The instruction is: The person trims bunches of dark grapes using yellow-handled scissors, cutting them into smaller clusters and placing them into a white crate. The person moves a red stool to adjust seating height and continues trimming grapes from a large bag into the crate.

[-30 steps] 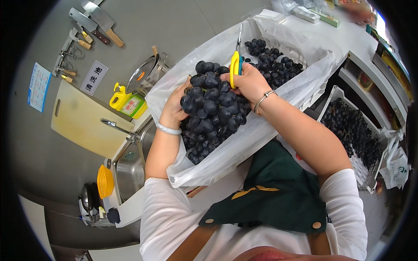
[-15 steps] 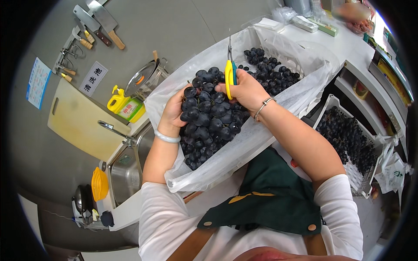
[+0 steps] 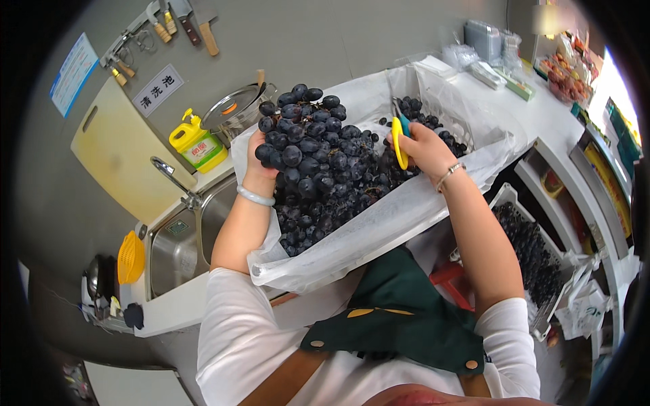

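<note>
A large bunch of dark grapes [image 3: 301,139] is lifted at the left end of a crate lined with white sheet [image 3: 325,269]. My left hand [image 3: 261,157] supports it from the left, its fingers mostly hidden behind the fruit. To the right, my right hand [image 3: 428,153] is closed around scissors [image 3: 397,143] with yellow and teal handles, their thin blades pointing away from me. The scissors are apart from the lifted bunch. More dark grapes [image 3: 291,227] lie in the crate below it, and others [image 3: 414,110] at its far right end.
Left of the crate are a steel sink [image 3: 177,247] with a tap [image 3: 177,177], a yellow pump bottle [image 3: 198,143] and a lidded pot [image 3: 240,108]. A second crate of grapes [image 3: 531,254] stands lower right, near a red object [image 3: 452,284]. Knives [image 3: 186,24] hang on the wall.
My left hand has raised the bunch and tipped it farther from me. My right hand has moved right with the scissors, away from the bunch. The whole view has shifted slightly.
</note>
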The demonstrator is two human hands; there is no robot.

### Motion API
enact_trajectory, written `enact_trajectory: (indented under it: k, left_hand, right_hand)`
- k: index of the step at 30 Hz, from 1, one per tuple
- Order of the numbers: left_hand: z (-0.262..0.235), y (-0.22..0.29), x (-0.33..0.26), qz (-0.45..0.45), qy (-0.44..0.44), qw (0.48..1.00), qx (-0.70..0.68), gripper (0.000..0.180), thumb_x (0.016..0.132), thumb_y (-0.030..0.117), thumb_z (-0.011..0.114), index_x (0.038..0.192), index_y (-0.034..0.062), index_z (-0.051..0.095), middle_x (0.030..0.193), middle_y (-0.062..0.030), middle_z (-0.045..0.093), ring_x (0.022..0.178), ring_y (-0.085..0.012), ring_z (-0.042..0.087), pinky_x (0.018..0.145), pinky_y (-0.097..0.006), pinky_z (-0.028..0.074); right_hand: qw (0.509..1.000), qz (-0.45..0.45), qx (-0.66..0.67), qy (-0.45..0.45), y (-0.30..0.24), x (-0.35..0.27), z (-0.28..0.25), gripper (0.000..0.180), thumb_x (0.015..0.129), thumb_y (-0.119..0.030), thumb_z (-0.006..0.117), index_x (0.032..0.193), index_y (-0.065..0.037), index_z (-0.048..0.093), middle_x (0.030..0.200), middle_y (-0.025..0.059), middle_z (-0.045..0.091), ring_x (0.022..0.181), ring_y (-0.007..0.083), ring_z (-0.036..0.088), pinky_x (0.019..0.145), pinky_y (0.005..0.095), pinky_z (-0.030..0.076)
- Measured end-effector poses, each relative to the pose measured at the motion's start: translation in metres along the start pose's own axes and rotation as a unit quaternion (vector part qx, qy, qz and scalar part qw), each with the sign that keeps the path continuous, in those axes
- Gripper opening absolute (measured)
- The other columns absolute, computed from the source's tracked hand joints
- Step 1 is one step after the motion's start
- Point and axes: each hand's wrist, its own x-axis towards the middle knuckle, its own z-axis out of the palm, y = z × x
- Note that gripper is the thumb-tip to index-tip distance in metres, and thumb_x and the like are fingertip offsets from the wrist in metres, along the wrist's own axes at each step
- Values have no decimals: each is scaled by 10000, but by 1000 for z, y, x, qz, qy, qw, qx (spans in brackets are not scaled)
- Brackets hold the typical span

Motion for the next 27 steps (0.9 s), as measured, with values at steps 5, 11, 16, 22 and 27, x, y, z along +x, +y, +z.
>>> enact_trajectory:
  k: [5, 11, 16, 22, 27]
  left_hand:
    - [12, -1, -8, 60, -42, 997, -15, 483, 921, 285, 243, 1267, -18, 389, 1279, -217, 420, 1181, -349, 411, 1011, -488, 320]
    - [27, -2, -15, 88, -43, 995, 34, 479, 916, 315, 282, 1304, 46, 363, 1265, -175, 438, 1145, -305, 464, 966, -452, 398]
    - [20, 3, -13, 85, -47, 995, -15, 492, 921, 289, 243, 1275, -23, 382, 1289, -227, 406, 1194, -368, 391, 1038, -498, 275]
    - [14, 3, -11, 90, -60, 994, -24, 473, 912, 290, 266, 1248, -4, 422, 1270, -211, 435, 1183, -354, 412, 1016, -502, 310]
    - [14, 7, -10, 92, -56, 994, -19, 466, 898, 293, 315, 1246, 3, 427, 1258, -206, 448, 1148, -366, 445, 990, -509, 343]
  right_hand:
    - [987, -26, 157, -31, -1, -18, 8, 231, 874, -255, 537, 1002, -67, 503, 975, 53, 618, 891, 142, 590, 730, 270, 461]
    - [985, -89, 132, -61, -2, -33, 24, 252, 831, -223, 619, 953, -19, 536, 857, 49, 623, 766, 109, 593, 675, 234, 466]
    - [990, -125, 43, -51, -10, -41, 30, 288, 810, -269, 659, 852, -4, 553, 749, 33, 611, 700, 71, 573, 611, 212, 443]
    - [992, -118, 33, -43, -7, -47, 35, 304, 825, -282, 641, 875, 3, 547, 746, 43, 611, 705, 102, 608, 603, 232, 467]
    - [989, -137, 24, -45, -8, -56, 38, 294, 826, -275, 636, 858, -1, 536, 730, 47, 606, 701, 98, 597, 624, 245, 475]
